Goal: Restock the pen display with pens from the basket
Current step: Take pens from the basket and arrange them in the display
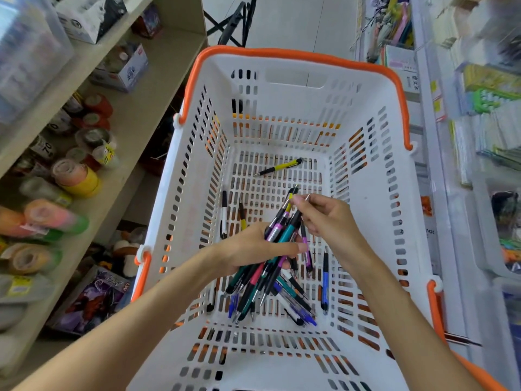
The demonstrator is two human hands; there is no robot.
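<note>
A white slotted basket [282,88] with orange handles fills the middle of the view. Inside it my left hand [248,251] grips a bundle of pens [277,235] with teal, purple, pink and black barrels. My right hand [329,218] pinches the upper tips of pens in that bundle. More loose pens [293,303] lie on the basket floor beneath the bundle. A blue pen [325,280] lies to the right, a yellow-and-black pen [279,167] lies farther back, and a white-and-black pen [223,214] lies at the left. The pen display is not clearly visible.
Beige shelves [135,114] on the left carry tape rolls [76,176], boxes and packaged goods. White racks [439,193] on the right hold stationery packets, blurred. A black folding stand [234,21] sits on the pale floor beyond the basket.
</note>
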